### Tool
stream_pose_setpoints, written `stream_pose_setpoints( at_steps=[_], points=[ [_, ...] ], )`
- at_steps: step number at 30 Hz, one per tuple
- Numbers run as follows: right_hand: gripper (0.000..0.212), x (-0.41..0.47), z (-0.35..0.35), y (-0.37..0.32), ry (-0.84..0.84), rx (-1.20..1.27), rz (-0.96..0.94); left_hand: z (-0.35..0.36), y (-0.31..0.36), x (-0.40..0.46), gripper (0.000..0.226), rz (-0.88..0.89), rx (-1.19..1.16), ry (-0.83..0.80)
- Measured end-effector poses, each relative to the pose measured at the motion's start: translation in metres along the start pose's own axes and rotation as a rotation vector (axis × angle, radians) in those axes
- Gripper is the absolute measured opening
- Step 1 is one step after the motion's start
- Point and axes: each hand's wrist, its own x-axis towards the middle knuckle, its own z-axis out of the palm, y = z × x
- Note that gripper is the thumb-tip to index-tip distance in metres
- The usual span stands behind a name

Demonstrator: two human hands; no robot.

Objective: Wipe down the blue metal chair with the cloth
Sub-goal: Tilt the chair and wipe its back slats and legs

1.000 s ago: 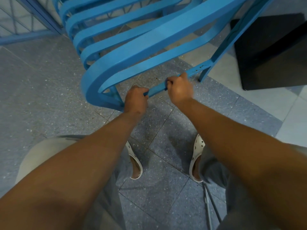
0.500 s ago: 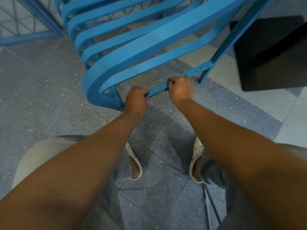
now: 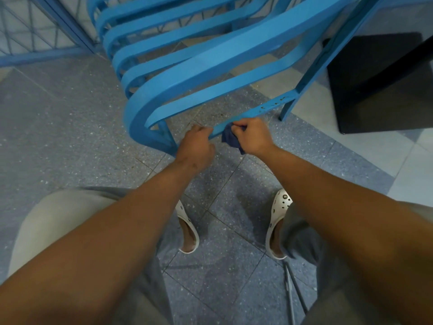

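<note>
The blue metal chair [image 3: 210, 55] fills the upper middle of the head view, its curved slats running up and away from me. My left hand [image 3: 195, 146] grips the chair's lowest bar near the front left corner. Just to its right, my right hand [image 3: 251, 136] holds a dark blue cloth [image 3: 230, 138] bunched against the same bar. Part of the cloth hangs below my fingers. Small rust-coloured marks show on the bar to the right of my right hand.
Grey speckled floor tiles [image 3: 70, 125] lie all around. A black panel [image 3: 379, 85] stands at the right behind the chair's leg. A blue wire grille [image 3: 35, 31] is at the upper left. My feet in white clogs [image 3: 278, 221] are below the hands. Thin metal rods [image 3: 293, 296] lie at the bottom right.
My right hand has turned a little on the bar and the dark blue cloth now shows beneath it. My left hand keeps its grip.
</note>
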Motion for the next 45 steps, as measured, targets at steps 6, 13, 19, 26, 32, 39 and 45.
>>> stream_pose_setpoints(
  at_steps=[6, 13, 19, 26, 32, 39, 45],
  points=[
    [0.031, -0.024, -0.013, -0.014, 0.277, 0.108, -0.067, -0.013, 0.003, -0.029, 0.041, 0.208, -0.008, 0.362],
    [0.054, -0.017, -0.032, -0.051, 0.371, 0.095, -0.295, -0.021, 0.008, -0.037, 0.082, 0.049, 0.190, 0.278],
    [0.035, 0.021, -0.002, -0.060, 0.318, -0.195, -0.364, -0.020, 0.011, -0.031, 0.094, -0.022, 0.185, 0.173],
    [0.023, 0.006, -0.013, -0.051, 0.258, -0.281, -0.633, -0.022, 0.013, -0.030, 0.095, -0.022, 0.111, 0.163],
    [0.020, 0.029, -0.043, -0.056, 0.496, -0.084, -0.179, -0.021, 0.011, -0.031, 0.095, -0.016, 0.051, 0.182],
    [0.019, 0.017, 0.001, -0.083, 0.336, -0.201, -0.311, -0.023, 0.009, -0.031, 0.094, -0.013, 0.023, 0.157],
    [0.021, 0.026, -0.026, -0.065, 0.289, -0.265, -0.295, -0.023, 0.004, -0.033, 0.097, -0.001, 0.018, 0.142]
  ],
)
